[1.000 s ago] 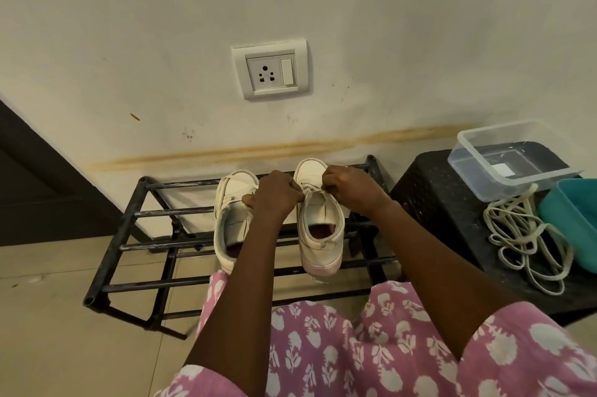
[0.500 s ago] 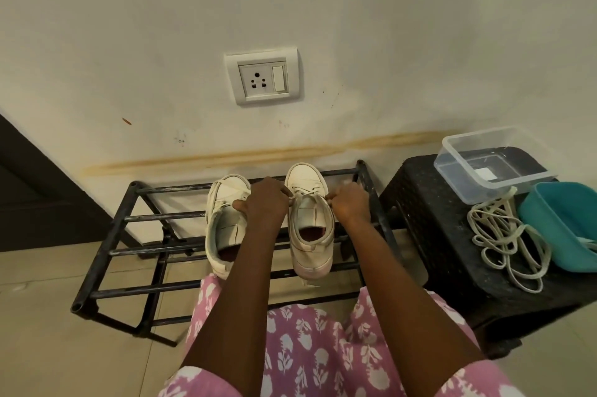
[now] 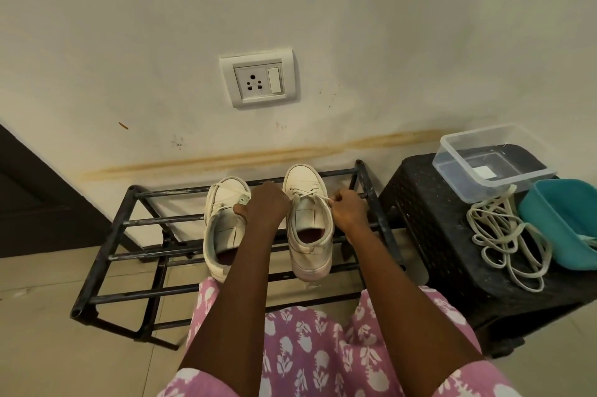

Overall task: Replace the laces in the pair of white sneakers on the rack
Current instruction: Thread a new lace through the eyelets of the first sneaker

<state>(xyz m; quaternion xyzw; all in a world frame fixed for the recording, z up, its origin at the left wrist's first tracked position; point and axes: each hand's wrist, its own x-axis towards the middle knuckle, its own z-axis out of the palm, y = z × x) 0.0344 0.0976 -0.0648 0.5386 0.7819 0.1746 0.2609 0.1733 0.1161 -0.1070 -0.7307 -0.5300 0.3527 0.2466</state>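
Note:
Two white sneakers stand side by side on a black metal rack point(image 3: 129, 257), toes toward the wall. My left hand point(image 3: 262, 207) is closed between the left sneaker point(image 3: 223, 228) and the right sneaker point(image 3: 307, 222), at the right one's left lace side; what it grips is hidden. My right hand point(image 3: 347, 207) pinches a lace end point(image 3: 326, 200) at the right sneaker's right edge. The lace crosses its upper eyelets. A loose pile of cream laces point(image 3: 504, 235) lies on the black stool to the right.
A black plastic stool point(image 3: 433, 235) stands right of the rack, carrying a clear plastic box point(image 3: 491, 164) and a teal tub point(image 3: 562, 222). A wall socket point(image 3: 258, 81) sits above the rack. A dark door frame point(image 3: 38, 202) is at left. My pink floral clothing fills the bottom.
My hands moved apart over the right sneaker, drawing the lace ends outward. The view shifted back and left, so the rack and stool sit lower and smaller.

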